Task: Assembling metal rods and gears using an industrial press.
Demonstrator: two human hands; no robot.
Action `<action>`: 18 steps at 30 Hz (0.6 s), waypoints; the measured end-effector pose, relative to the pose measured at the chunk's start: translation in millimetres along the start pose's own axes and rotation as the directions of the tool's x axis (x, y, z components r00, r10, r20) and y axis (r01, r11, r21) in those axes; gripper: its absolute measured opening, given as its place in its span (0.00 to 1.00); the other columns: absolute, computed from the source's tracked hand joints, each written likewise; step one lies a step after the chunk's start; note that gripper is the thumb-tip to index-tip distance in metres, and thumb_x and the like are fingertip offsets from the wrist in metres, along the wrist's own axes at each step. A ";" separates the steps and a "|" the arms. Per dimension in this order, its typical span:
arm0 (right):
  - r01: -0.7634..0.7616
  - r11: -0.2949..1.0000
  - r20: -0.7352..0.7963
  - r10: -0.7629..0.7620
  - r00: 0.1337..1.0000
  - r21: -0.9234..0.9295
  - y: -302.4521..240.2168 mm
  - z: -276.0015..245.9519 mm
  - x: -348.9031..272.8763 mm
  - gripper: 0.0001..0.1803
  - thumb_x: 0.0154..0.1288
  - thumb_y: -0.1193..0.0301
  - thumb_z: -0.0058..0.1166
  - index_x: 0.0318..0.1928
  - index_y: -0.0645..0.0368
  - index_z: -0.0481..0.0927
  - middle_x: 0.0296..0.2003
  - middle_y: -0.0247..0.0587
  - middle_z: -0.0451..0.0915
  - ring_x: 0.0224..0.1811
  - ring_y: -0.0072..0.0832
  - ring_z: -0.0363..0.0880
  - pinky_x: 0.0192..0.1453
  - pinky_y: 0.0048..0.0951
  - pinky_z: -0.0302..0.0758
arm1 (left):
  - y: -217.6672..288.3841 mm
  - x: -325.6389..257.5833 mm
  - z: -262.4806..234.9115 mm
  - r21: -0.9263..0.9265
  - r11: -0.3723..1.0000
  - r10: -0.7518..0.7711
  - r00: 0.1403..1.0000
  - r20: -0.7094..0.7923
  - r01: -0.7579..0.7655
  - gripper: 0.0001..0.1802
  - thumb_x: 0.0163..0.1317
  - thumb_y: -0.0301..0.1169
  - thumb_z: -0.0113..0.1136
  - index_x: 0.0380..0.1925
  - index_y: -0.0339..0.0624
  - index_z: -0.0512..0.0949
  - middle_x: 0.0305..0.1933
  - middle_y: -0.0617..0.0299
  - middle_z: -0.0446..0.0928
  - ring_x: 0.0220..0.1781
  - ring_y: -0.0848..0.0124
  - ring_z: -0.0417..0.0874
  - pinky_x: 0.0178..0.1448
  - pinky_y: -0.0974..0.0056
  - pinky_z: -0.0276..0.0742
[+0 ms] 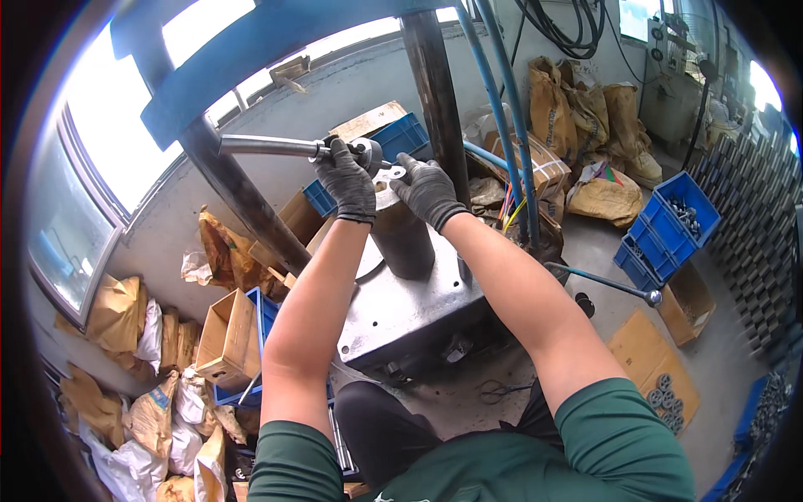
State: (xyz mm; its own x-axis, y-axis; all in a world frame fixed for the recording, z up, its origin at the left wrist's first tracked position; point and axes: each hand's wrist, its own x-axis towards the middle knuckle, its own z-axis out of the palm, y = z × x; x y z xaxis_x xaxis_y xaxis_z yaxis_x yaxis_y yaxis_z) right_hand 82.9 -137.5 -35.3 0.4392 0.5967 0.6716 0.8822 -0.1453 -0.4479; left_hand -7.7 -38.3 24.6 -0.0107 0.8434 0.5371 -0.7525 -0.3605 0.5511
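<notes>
A long steel tube with a thick round head (272,145) lies almost level above the press bed, pointing left. My left hand (347,182), in a dark grey glove, is closed around it close to the head. A small metal eye (396,173) shows just right of the head, by a thin pin. My gloved right hand (428,194) pinches at this eye with thumb and fingers; whether eye and tube are joined I cannot tell. Both hands are above an upright steel cylinder (403,243), which stands on a pale metal block (376,314).
Dark posts (435,92) and a blue crossbeam (251,63) frame the work. A ball-ended lever (611,286) juts out at right. Blue crates of metal parts (669,226), sacks (577,109), a wooden box (227,335) and stacked dark parts (744,226) stand around.
</notes>
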 end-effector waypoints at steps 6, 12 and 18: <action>-0.030 0.999 0.004 0.030 1.000 -0.020 -7.4 -4.3 1.1 0.31 0.67 0.54 0.65 0.67 0.53 0.79 0.50 0.45 0.87 0.56 0.46 0.82 0.63 0.44 0.78 | -5.5 10.3 2.7 0.165 0.976 -0.147 0.989 0.028 0.140 0.07 0.78 0.31 0.58 0.42 0.42 0.71 0.31 0.67 0.75 0.26 0.78 0.76 0.31 0.69 0.78; 0.014 0.999 0.090 -0.011 0.996 -0.031 -6.4 -9.0 6.1 0.24 0.70 0.56 0.62 0.61 0.53 0.82 0.49 0.44 0.88 0.54 0.46 0.83 0.62 0.44 0.79 | -5.1 21.6 2.2 0.325 0.943 -0.118 0.986 0.121 0.073 0.07 0.78 0.30 0.56 0.42 0.41 0.71 0.30 0.66 0.75 0.27 0.76 0.77 0.32 0.67 0.80; 0.203 0.929 -0.167 -0.157 0.973 0.309 15.6 -19.7 -63.5 0.12 0.69 0.73 0.55 0.50 0.59 0.83 0.47 0.50 0.85 0.53 0.52 0.82 0.60 0.46 0.78 | -19.4 31.3 10.4 0.581 0.814 -0.088 0.981 0.171 -0.029 0.10 0.78 0.33 0.54 0.41 0.36 0.74 0.30 0.61 0.77 0.27 0.71 0.79 0.34 0.61 0.81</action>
State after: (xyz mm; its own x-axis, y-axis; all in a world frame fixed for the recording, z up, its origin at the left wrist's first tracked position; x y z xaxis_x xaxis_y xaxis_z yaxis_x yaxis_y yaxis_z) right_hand 72.1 -193.2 -73.2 0.3175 0.4714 0.8228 0.8564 0.2298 -0.4623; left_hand 13.4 -9.1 37.4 0.1684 0.7910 0.5881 -0.2298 -0.5487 0.8038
